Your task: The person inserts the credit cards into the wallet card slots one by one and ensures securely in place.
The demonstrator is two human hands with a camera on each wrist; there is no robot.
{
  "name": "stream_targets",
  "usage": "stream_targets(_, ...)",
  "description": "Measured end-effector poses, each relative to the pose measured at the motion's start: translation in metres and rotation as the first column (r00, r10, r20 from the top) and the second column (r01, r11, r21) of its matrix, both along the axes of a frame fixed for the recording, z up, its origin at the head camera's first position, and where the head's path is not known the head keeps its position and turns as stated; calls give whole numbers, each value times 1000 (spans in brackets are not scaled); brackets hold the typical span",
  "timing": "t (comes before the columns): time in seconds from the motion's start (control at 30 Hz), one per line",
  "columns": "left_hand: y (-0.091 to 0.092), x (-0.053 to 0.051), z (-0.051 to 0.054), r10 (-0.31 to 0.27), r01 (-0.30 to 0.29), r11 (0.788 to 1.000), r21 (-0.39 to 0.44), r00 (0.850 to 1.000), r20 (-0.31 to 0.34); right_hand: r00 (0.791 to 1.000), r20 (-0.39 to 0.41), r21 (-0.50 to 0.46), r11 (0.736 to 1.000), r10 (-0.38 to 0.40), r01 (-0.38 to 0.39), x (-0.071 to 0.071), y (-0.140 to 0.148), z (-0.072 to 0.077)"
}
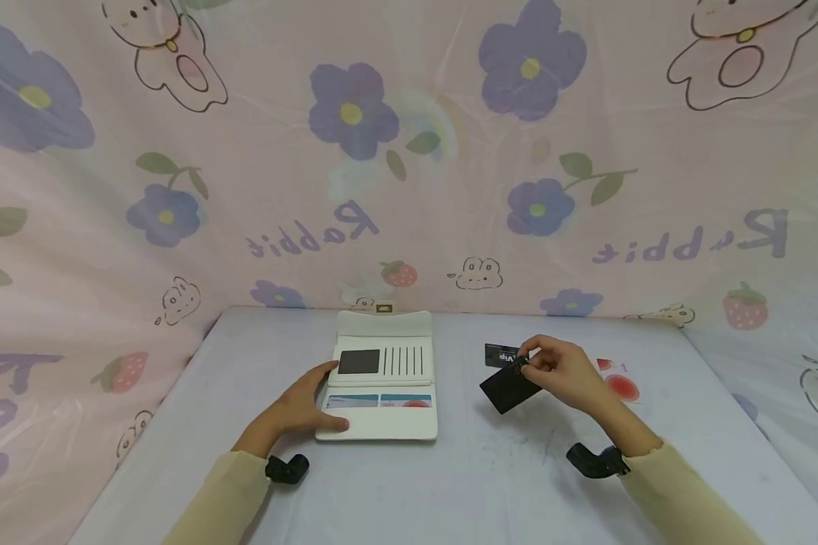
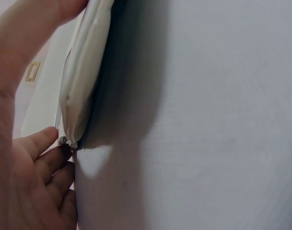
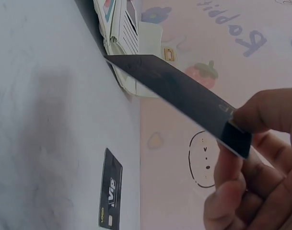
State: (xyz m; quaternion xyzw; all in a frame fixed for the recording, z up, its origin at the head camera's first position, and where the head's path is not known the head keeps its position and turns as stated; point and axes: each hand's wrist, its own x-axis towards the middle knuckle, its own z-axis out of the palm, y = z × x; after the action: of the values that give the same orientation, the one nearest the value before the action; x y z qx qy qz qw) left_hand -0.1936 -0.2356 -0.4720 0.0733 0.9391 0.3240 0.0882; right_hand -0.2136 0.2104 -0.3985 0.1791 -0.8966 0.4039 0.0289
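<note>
A white wallet [image 1: 382,421] lies unfolded on the table, with cards in its lower pockets and a dark panel beside several slots. At its left edge my left hand [image 1: 300,401] holds it, thumb over the lower part and fingers along the side; the left wrist view shows fingertips [image 2: 52,134] against that edge. My right hand [image 1: 564,371] pinches a black card [image 1: 510,387] by one corner between thumb and fingers, raised above the table and tilted. Behind it, a second black card marked "VIP" [image 3: 110,191] lies flat on the table.
Right of my right hand lies a white card with red circles [image 1: 622,386], partly covered by the hand. The white table [image 1: 395,499] ends at a pink patterned cloth [image 1: 450,189] hanging behind and at the sides.
</note>
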Motion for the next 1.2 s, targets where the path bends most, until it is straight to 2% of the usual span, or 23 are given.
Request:
stream_targets(0.27,-1,-2,-2,9,-9,1000,15,1000,2,1000,7,-37,999,0,0,-8,-15,0)
stream_targets(0.47,-1,-2,-4,10,-11,1000,15,1000,6,998,63,-114,993,29,-22,-13,-30,-2)
stream_targets(0.77,0,-1,-2,13,-13,1000,10,1000,11,992,113,-172,985,54,-34,-22,-55,-9)
stream_targets(1.2,0,-1,0,14,-15,1000,28,1000,18,979,204,-242,969,8,42,-36,-99,-23)
